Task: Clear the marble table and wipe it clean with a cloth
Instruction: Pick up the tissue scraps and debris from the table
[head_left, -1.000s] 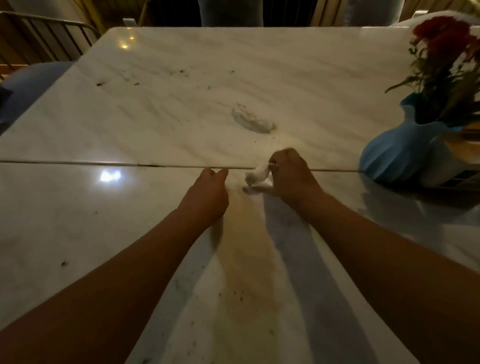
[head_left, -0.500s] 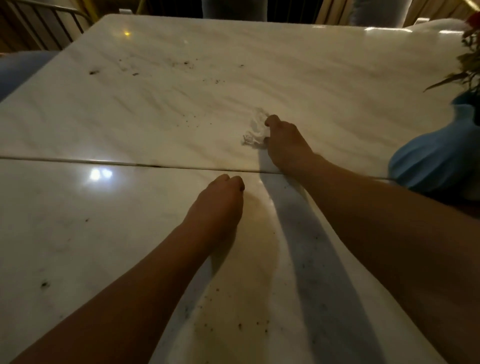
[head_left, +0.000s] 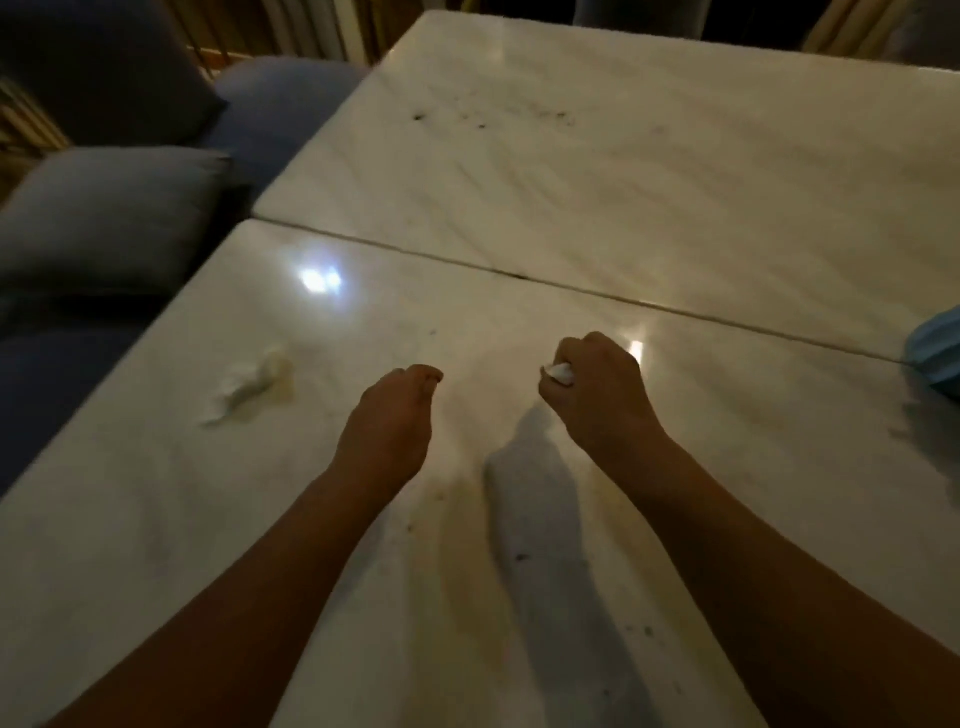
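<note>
The marble table (head_left: 597, 197) is two slabs with a seam running across it. My right hand (head_left: 597, 389) hovers over the near slab, fingers curled round a small white crumpled tissue (head_left: 560, 374) that peeks out at its left side. My left hand (head_left: 392, 421) is just left of it, fingers loosely curled, holding nothing. A second crumpled white tissue (head_left: 249, 384) lies on the near slab toward the left edge. Dark crumbs (head_left: 418, 117) speckle the far slab, and more lie on the near slab between my forearms.
A blue vase (head_left: 935, 353) stands at the right edge of view. Blue cushioned seats (head_left: 104, 218) line the table's left side. A yellowish stain (head_left: 467, 545) runs along the near slab between my arms.
My right hand has pulled back from the far slab to the near slab with the tissue gathered in its fist. The view has swung left, showing the seats and a second tissue.
</note>
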